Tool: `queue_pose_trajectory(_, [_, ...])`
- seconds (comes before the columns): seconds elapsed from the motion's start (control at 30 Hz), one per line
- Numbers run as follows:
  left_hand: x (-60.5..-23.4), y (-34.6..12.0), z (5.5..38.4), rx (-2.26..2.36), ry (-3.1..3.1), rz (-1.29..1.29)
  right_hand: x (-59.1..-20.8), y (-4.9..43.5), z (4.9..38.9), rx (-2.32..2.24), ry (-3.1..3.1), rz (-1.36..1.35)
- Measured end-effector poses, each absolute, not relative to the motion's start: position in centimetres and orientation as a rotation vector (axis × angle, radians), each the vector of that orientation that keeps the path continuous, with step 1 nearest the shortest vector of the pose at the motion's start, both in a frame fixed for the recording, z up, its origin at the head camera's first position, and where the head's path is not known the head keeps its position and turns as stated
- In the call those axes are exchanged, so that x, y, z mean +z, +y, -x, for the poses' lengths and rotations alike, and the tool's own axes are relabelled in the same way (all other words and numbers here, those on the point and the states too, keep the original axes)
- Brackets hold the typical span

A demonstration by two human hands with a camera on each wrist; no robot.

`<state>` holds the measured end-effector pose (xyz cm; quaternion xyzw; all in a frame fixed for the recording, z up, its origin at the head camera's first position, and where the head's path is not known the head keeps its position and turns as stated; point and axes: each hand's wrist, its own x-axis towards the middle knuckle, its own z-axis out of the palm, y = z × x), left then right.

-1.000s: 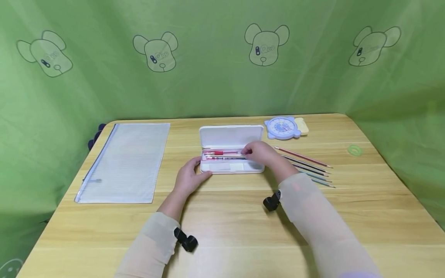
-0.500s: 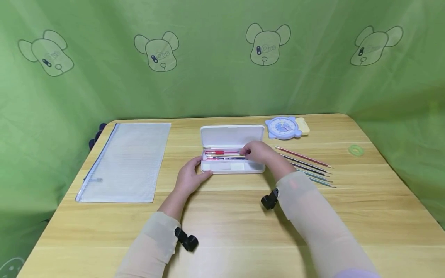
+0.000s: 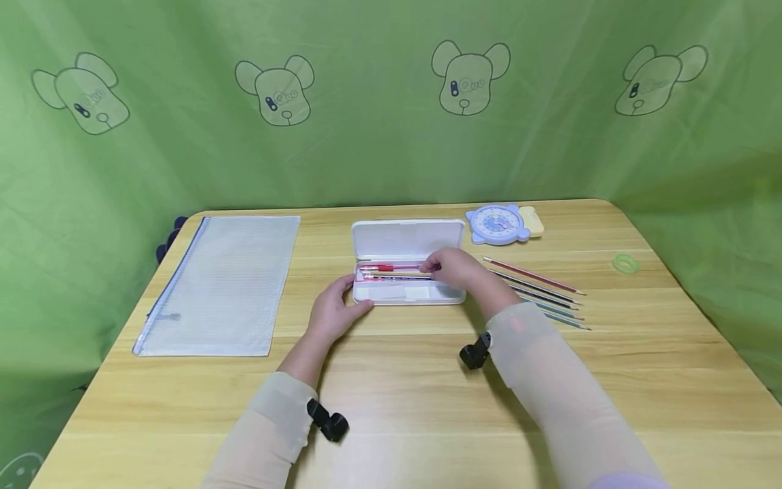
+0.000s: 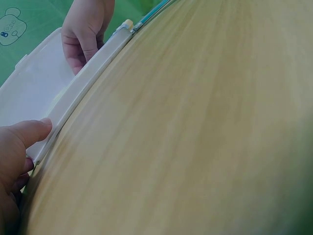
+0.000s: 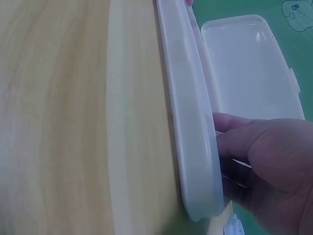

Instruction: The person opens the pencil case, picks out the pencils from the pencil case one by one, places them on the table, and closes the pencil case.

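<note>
Green curtain (image 3: 373, 159) behind table (image 3: 421, 387) with pencil case (image 3: 406, 240)

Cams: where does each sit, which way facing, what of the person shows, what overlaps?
Head: worn on the head, facing forward and down at the table; left hand, right hand and both sleeves show.
Left wrist: worn there, facing the white case; left hand at the left edge, right hand at the top.
Right wrist: worn there, facing the case's front wall; right hand at lower right, apparently a fingertip at the top.
Shared by both wrists: front wall, open lid.
</note>
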<state>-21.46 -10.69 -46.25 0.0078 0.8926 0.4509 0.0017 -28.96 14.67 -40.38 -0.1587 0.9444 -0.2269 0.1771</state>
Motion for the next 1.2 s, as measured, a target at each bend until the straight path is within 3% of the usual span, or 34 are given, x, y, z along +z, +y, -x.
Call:
queue_pose_trajectory(0.53, [-46.1, -10.7, 21.5, 1.398, 2.805, -0.027, -38.7, 17.7, 27.3, -0.808, 2.755, 0.45])
queue_pose_trajectory(1.2, [-46.0, -10.7, 21.3, 1.41, 2.794, -0.039, -38.3, 27.8, 21.1, -0.791, 2.932, 0.384])
